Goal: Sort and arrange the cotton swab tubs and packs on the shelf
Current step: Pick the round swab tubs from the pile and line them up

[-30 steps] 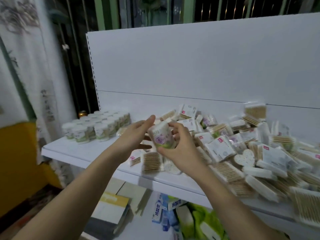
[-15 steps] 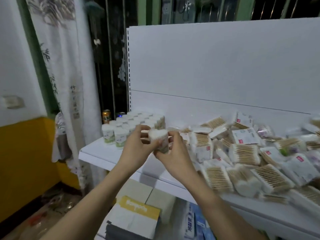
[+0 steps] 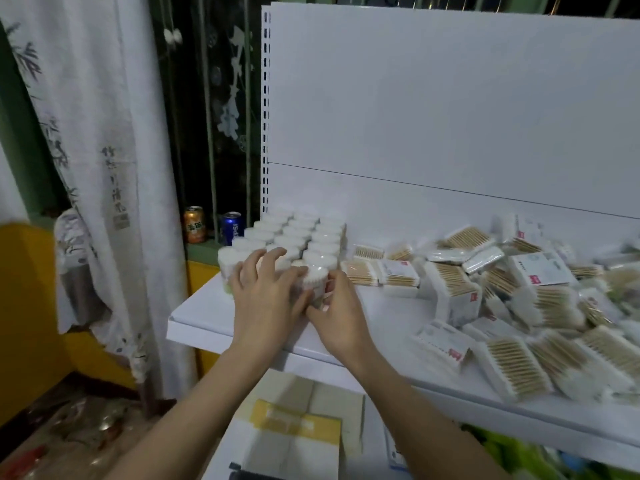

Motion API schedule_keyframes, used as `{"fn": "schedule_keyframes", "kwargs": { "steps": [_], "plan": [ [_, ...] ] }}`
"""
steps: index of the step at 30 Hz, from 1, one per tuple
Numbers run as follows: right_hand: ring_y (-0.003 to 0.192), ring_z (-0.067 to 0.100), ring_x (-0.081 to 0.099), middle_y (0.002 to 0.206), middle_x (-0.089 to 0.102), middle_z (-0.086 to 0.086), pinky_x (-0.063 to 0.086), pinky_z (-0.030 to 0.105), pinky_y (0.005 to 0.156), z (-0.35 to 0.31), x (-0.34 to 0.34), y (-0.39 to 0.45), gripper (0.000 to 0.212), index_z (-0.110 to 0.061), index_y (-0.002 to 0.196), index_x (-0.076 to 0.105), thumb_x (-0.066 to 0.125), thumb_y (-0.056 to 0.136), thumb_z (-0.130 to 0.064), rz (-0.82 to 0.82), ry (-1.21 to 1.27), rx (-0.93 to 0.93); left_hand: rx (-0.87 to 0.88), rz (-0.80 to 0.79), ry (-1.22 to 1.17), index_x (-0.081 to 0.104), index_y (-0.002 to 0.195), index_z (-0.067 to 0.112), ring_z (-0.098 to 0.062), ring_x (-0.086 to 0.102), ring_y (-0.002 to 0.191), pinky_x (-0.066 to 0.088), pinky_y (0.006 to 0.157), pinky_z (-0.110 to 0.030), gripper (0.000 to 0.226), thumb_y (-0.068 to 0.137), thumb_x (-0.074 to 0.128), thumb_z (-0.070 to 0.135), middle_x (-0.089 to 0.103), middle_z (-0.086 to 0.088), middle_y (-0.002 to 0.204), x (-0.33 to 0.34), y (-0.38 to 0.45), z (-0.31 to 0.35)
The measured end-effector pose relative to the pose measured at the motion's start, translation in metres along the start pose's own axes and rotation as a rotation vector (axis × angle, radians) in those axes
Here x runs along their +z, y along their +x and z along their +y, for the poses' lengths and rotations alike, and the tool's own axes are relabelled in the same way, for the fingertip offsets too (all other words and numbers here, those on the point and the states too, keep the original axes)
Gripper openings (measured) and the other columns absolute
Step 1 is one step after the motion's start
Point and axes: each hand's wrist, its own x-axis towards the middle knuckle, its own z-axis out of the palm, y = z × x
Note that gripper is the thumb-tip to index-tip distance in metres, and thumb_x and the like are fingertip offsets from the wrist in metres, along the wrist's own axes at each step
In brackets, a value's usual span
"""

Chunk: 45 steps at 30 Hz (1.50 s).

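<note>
Several round cotton swab tubs (image 3: 294,237) stand in neat rows at the left end of the white shelf (image 3: 214,317). One more tub (image 3: 316,276) stands at the front of the right row, upright on the shelf. My right hand (image 3: 337,315) grips its lower side with curled fingers. My left hand (image 3: 266,292) lies over the front tubs with fingers spread, touching the same tub from the left. A heap of flat cotton swab packs (image 3: 502,299) covers the shelf's right half.
Two drink cans (image 3: 211,225) stand on a ledge behind the shelf's left end. A white curtain (image 3: 86,168) hangs at the left. Cardboard boxes (image 3: 298,431) and other goods lie on the lower level under the shelf.
Both hands carried the tub from in front of me leftward and down to the front of the tub rows. The view turned left with them.
</note>
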Motion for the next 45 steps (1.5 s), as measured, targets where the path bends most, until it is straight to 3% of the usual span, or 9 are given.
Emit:
{"fn": "schedule_keyframes", "kwargs": {
  "steps": [8,10,12,15,19,27,34,38,45],
  "plan": [
    [0.102,0.015,0.059,0.118,0.055,0.000,0.054,0.028,0.085,0.000,-0.013,0.003,0.041,-0.027,0.121,0.047,0.069,0.088,-0.018,-0.083,0.007,0.088,0.057,0.018,-0.085,0.065,0.113,0.020,-0.033,0.048,0.117,0.042,0.096,-0.052,0.042,0.079,0.061,0.043,0.058,-0.008,0.121,0.003,0.006,-0.001],
    [0.100,0.015,0.060,0.115,0.054,-0.002,0.050,0.018,0.080,-0.008,-0.033,0.009,0.038,-0.026,0.121,0.044,0.065,0.091,-0.016,-0.145,-0.045,0.096,0.125,0.119,-0.159,0.065,0.111,0.017,-0.032,0.049,0.114,0.044,0.094,-0.047,0.035,0.083,0.062,0.039,0.058,-0.008,0.118,-0.005,0.011,0.014],
    [0.097,0.019,0.062,0.111,0.059,0.003,0.052,0.026,0.082,-0.013,-0.060,0.022,0.033,-0.019,0.120,0.049,0.062,0.091,-0.012,-0.149,-0.120,0.099,0.196,0.111,-0.313,0.066,0.107,0.017,-0.025,0.050,0.108,0.047,0.086,-0.038,0.025,0.088,0.059,0.033,0.059,-0.003,0.110,-0.008,0.016,0.038],
    [0.089,0.022,0.063,0.100,0.064,0.004,0.051,0.037,0.083,-0.010,-0.097,0.050,0.022,-0.016,0.108,0.060,0.062,0.087,-0.008,-0.078,-0.299,0.070,0.184,-0.105,-0.481,0.063,0.116,0.017,-0.020,0.052,0.104,0.047,0.082,-0.031,0.027,0.089,0.062,0.016,0.059,0.000,0.110,0.003,0.020,0.077],
    [0.098,0.022,0.055,0.112,0.060,0.008,0.046,0.036,0.090,0.009,-0.130,0.078,0.029,-0.012,0.116,0.060,0.063,0.087,-0.011,-0.205,-0.639,0.035,0.052,-0.385,-0.328,0.048,0.130,0.009,-0.028,0.048,0.112,0.041,0.090,-0.036,0.041,0.089,0.047,0.003,0.051,-0.009,0.126,0.049,0.037,0.111],
    [0.117,0.029,0.058,0.129,0.061,0.009,0.049,0.039,0.093,0.040,-0.142,0.099,0.045,-0.016,0.130,0.054,0.066,0.088,-0.028,-0.511,-0.963,-0.054,-0.075,-0.634,-0.009,0.049,0.123,0.011,-0.028,0.043,0.121,0.041,0.089,-0.035,0.036,0.091,0.053,0.028,0.050,-0.009,0.128,0.107,0.070,0.120],
    [0.113,0.025,0.061,0.125,0.065,0.005,0.050,0.035,0.093,0.056,-0.171,0.107,0.050,-0.017,0.128,0.059,0.076,0.083,-0.028,-0.471,-0.828,-0.097,0.037,-0.530,0.323,0.054,0.123,0.016,-0.027,0.047,0.122,0.041,0.093,-0.036,0.035,0.093,0.048,0.033,0.058,-0.005,0.126,0.100,0.077,0.132],
    [0.103,0.026,0.065,0.124,0.063,0.005,0.053,0.037,0.089,0.058,-0.185,0.109,0.045,-0.017,0.125,0.056,0.075,0.085,-0.023,-0.535,-0.782,-0.079,0.010,-0.361,0.401,0.044,0.129,0.010,-0.028,0.051,0.120,0.043,0.091,-0.038,0.032,0.097,0.041,0.011,0.058,-0.008,0.125,0.095,0.092,0.141],
    [0.113,0.031,0.055,0.123,0.061,0.011,0.038,0.035,0.080,0.068,-0.179,0.105,0.052,-0.014,0.128,0.044,0.069,0.083,-0.019,-0.479,-0.969,-0.265,-0.389,-0.346,0.026,0.047,0.114,0.004,-0.029,0.057,0.087,0.041,0.067,-0.035,0.021,0.095,0.040,0.000,0.062,-0.014,0.106,0.118,0.134,0.156]
  ]
}}
